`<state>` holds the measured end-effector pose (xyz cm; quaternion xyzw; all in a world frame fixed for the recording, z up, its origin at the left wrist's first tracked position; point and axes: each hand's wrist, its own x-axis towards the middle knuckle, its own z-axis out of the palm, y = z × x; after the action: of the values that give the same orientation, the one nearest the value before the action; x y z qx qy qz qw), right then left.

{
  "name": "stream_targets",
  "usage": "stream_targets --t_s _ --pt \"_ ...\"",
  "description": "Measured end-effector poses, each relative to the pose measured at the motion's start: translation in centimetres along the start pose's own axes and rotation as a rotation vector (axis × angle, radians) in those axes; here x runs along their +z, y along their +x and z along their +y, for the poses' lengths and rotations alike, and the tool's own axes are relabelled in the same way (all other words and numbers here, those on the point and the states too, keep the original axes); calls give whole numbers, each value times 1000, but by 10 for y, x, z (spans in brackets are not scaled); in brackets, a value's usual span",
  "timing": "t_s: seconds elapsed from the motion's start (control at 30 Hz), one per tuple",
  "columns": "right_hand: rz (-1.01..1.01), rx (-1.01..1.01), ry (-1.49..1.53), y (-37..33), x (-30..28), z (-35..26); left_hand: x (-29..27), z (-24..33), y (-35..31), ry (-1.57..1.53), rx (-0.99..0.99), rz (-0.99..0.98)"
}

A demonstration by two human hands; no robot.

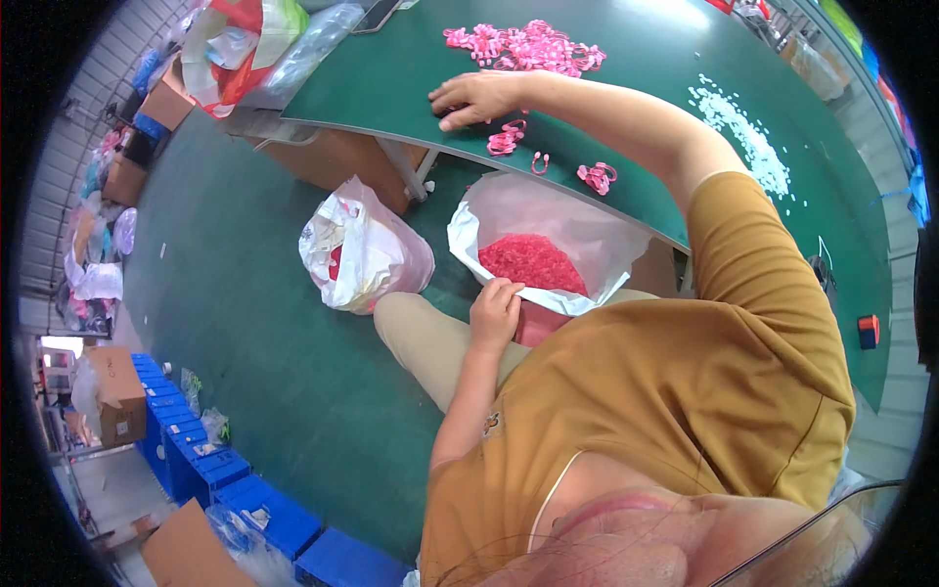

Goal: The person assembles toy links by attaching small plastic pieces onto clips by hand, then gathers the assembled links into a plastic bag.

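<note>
My left hand (496, 313) grips the near rim of a white bag (469, 235), its fingers closed over the edge. Inside the bag is a heap of small red-pink pieces (533, 262). My right hand (477, 100) reaches across the green table (377, 93), cupped palm down on its surface, thumb apart from the fingers; what lies under the palm is hidden. Just beyond it is a pile of pink looped pieces (533, 47). Nearer the table's edge lie a small pink cluster (506, 138), a single pink U-shaped piece (540, 163) and another cluster (597, 177).
Small white pieces (748, 142) are scattered over the table's right part. A second white bag (364, 245) stands on the floor left of the first. Blue crates (259, 514) line the lower left, with cardboard boxes (117, 391) behind. An orange-black object (869, 332) sits far right.
</note>
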<state>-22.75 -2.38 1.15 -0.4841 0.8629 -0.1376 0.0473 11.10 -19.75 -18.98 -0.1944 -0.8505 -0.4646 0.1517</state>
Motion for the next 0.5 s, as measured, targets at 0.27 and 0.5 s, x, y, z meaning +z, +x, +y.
stream_targets --t_s 0.27,0.5 --pt "129 -61 -29 -140 11 -81 5 9 6 -16 28 5" --pt "28 -90 33 -189 27 -149 6 13 0 16 39 -17"
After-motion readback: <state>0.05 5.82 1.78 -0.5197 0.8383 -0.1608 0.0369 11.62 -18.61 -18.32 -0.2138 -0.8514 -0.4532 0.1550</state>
